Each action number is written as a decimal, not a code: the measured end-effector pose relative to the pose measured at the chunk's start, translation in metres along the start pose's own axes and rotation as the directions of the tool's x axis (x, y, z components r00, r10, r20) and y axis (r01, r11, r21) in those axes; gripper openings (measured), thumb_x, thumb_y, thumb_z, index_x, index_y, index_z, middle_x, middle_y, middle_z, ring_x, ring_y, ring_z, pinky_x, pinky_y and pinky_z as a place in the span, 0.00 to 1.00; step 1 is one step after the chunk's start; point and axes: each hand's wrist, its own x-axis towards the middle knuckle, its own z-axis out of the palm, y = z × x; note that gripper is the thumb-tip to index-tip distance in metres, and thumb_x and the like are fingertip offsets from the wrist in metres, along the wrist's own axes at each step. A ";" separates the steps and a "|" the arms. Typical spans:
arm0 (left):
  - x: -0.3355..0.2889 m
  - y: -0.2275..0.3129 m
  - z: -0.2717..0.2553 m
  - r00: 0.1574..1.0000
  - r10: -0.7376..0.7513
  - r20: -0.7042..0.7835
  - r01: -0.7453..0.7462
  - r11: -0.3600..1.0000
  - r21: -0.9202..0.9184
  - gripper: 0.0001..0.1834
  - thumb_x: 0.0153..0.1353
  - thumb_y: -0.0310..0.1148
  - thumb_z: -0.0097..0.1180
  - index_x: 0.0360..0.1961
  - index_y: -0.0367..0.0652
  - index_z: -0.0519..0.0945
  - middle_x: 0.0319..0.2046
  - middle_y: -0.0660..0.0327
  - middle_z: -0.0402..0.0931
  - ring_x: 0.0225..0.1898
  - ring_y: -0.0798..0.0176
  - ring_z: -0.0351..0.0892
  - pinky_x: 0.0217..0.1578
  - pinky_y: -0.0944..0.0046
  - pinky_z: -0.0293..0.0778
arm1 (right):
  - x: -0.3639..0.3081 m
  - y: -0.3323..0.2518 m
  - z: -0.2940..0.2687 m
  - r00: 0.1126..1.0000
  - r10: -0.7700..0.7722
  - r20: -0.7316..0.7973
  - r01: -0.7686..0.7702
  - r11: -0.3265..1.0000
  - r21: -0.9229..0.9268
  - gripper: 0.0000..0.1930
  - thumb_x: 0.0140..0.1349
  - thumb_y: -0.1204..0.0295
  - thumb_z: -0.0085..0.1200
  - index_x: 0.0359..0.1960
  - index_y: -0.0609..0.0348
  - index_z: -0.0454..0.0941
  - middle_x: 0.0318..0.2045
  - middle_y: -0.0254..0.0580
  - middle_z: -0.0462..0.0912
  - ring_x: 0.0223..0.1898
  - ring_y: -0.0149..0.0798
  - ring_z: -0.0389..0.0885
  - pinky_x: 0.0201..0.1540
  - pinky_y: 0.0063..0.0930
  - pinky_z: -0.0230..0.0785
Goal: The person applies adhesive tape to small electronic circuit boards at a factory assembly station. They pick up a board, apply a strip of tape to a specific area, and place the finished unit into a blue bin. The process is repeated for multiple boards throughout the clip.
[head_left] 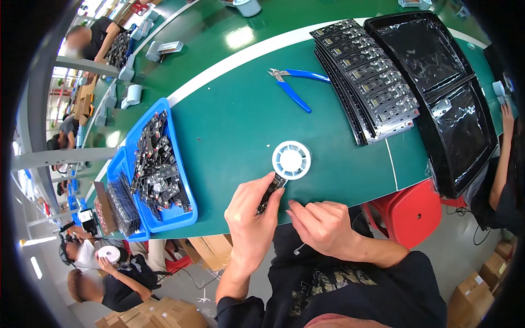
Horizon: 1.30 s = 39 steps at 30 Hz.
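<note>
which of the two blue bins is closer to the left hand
The larger blue bin, heaped with small dark parts, lies closer to the left hand. The smaller blue bin sits beyond it, further to the left at the table's edge.

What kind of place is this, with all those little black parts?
Probably an electronics assembly workshop: a long green workbench, a blue bin full of small black parts, stacked black trays, and other workers seated along the line.

Single head-worn fisheye view, steeply down and close over the green table (235, 126), edges bowed.
</note>
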 end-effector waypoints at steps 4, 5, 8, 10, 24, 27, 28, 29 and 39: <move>-0.001 0.001 0.002 0.999 -0.038 -0.010 0.038 0.999 0.009 0.23 0.52 0.16 0.74 0.51 0.36 0.87 0.41 0.53 0.89 0.40 0.59 0.88 0.44 0.62 0.81 | 0.001 0.000 -0.001 1.000 -0.004 0.006 0.004 1.000 0.006 0.15 0.57 0.76 0.66 0.47 0.66 0.87 0.18 0.33 0.72 0.17 0.34 0.78 0.21 0.30 0.70; -0.002 0.001 0.004 0.999 -0.038 -0.037 0.038 0.999 -0.003 0.24 0.51 0.16 0.74 0.52 0.36 0.87 0.41 0.53 0.89 0.40 0.59 0.88 0.44 0.61 0.81 | 0.002 0.000 -0.001 1.000 0.002 0.001 -0.002 1.000 0.000 0.17 0.57 0.76 0.67 0.49 0.66 0.86 0.18 0.33 0.73 0.17 0.34 0.77 0.22 0.30 0.69; -0.008 -0.002 0.013 0.993 -0.059 -0.106 0.057 0.998 -0.016 0.26 0.51 0.17 0.75 0.54 0.38 0.86 0.41 0.53 0.90 0.40 0.60 0.87 0.45 0.61 0.81 | 0.005 0.001 0.002 1.000 0.030 0.003 -0.030 1.000 -0.009 0.23 0.57 0.78 0.68 0.56 0.66 0.84 0.19 0.33 0.75 0.17 0.35 0.76 0.23 0.32 0.69; -0.012 -0.003 0.016 0.987 -0.093 -0.128 0.093 0.996 -0.006 0.28 0.50 0.17 0.75 0.55 0.38 0.86 0.42 0.53 0.90 0.40 0.60 0.86 0.47 0.61 0.80 | 0.006 0.004 0.005 0.998 0.064 0.023 -0.064 0.998 -0.012 0.27 0.57 0.78 0.68 0.61 0.67 0.81 0.19 0.34 0.75 0.17 0.36 0.77 0.23 0.34 0.70; -0.079 -0.044 0.027 0.942 0.129 -0.309 -0.081 0.983 0.163 0.21 0.52 0.17 0.73 0.50 0.35 0.88 0.54 0.45 0.84 0.51 0.43 0.84 0.52 0.50 0.80 | 0.011 0.007 0.000 0.993 0.054 0.101 -0.038 0.987 -0.157 0.29 0.58 0.78 0.66 0.65 0.57 0.81 0.16 0.34 0.74 0.16 0.37 0.76 0.22 0.35 0.69; -0.080 -0.057 0.035 0.922 0.195 -0.333 -0.134 0.971 0.199 0.22 0.51 0.20 0.76 0.50 0.38 0.88 0.53 0.47 0.84 0.49 0.45 0.84 0.50 0.49 0.78 | 0.014 0.012 0.002 0.997 0.020 0.072 -0.012 0.994 -0.109 0.27 0.57 0.80 0.68 0.62 0.59 0.83 0.17 0.35 0.75 0.15 0.37 0.74 0.22 0.36 0.68; -0.080 -0.057 0.035 0.922 0.197 -0.334 -0.136 0.971 0.196 0.22 0.50 0.20 0.76 0.49 0.38 0.88 0.52 0.47 0.84 0.48 0.45 0.84 0.50 0.49 0.78 | 0.013 0.015 0.003 0.999 0.005 0.049 0.000 0.996 -0.091 0.27 0.57 0.80 0.68 0.61 0.60 0.83 0.16 0.35 0.75 0.14 0.37 0.74 0.21 0.35 0.67; -0.079 -0.056 0.034 0.921 0.199 -0.335 -0.139 0.971 0.192 0.22 0.49 0.20 0.77 0.49 0.38 0.88 0.52 0.47 0.84 0.48 0.46 0.85 0.49 0.49 0.78 | 0.011 0.018 0.005 0.999 0.000 0.034 0.003 0.997 -0.071 0.27 0.57 0.80 0.68 0.62 0.59 0.83 0.16 0.34 0.74 0.14 0.37 0.74 0.21 0.35 0.67; -0.037 -0.054 -0.021 0.875 0.408 -0.260 -0.359 0.908 0.217 0.19 0.46 0.17 0.75 0.42 0.37 0.90 0.43 0.47 0.87 0.39 0.48 0.84 0.41 0.51 0.80 | 0.000 0.031 0.006 0.984 -0.170 -0.054 0.173 0.982 0.071 0.16 0.54 0.84 0.67 0.47 0.62 0.87 0.15 0.33 0.71 0.14 0.35 0.71 0.20 0.32 0.61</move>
